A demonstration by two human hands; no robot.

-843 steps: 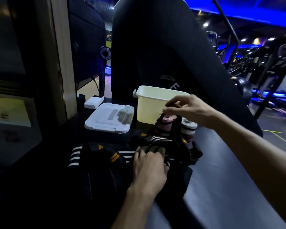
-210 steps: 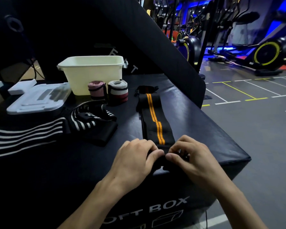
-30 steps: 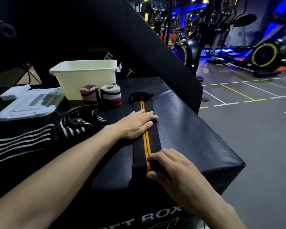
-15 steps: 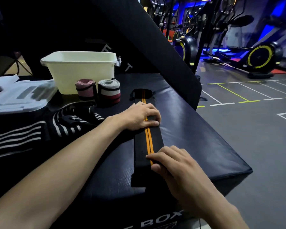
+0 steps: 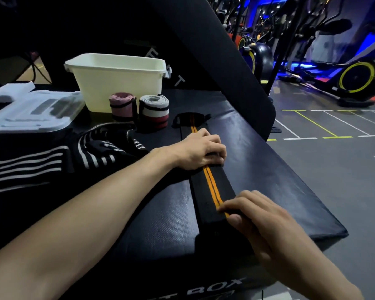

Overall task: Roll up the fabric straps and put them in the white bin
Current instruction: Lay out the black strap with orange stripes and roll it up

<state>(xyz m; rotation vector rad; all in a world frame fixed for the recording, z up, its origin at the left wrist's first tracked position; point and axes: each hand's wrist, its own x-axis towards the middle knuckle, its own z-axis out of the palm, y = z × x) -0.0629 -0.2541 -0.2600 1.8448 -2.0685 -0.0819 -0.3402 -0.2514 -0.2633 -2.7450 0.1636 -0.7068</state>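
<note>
Both hands are working on the long black fabric strap with two orange centre stripes [image 5: 211,187], which is lying flat along the black padded box top [image 5: 266,169], its far looped end near the rolled straps and its near end at the box's front edge. My left hand [image 5: 200,151] is lying across the strap's middle, fingers curling down over its right edge and pressing it to the pad; whether they are pinching the fabric, I cannot tell. My right hand [image 5: 258,215] is resting on the near end, fingers lying nearly straight over the stripes, thumb against the strap's end.

Beyond the strap's far end, a rolled pink strap [image 5: 122,105] and a rolled grey, white and red strap [image 5: 153,111] are standing upright side by side, just in front of the white plastic bin [image 5: 117,83]. Left of the bin, its white lid [image 5: 34,113] is lying flat, with a small white block [image 5: 11,92] behind it. Loose black straps with white stripes [image 5: 100,146] are lying in a heap to the left of my left forearm. Behind the box, a black padded panel [image 5: 214,50] is leaning, and exercise bikes with yellow-rimmed wheels [image 5: 355,79] are standing on the grey gym floor [image 5: 333,169].
</note>
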